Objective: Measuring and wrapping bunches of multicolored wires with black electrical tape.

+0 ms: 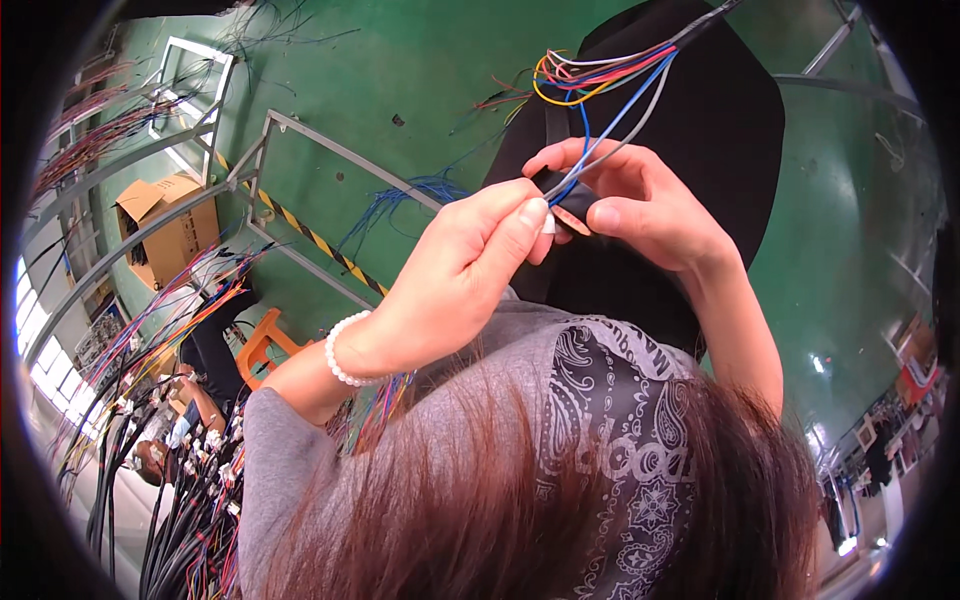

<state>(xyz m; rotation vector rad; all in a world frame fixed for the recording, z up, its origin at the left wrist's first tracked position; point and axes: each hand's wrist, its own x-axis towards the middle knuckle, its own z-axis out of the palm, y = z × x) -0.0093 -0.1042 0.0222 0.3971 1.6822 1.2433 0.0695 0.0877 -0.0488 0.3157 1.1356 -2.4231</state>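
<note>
Both hands, the left hand (455,265) and right hand (640,200), pinch their grip shut on the thin, limp multicoloured wire bundle (600,85) raised before the black chair back (700,120); light and slippery, it is probably best held near its small white connector (549,224).

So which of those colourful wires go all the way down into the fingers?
The blue wires and the grey wire. They run down from the fanned bundle to where the left hand and right hand pinch. The yellow wire and red ones curl away up top.
</note>
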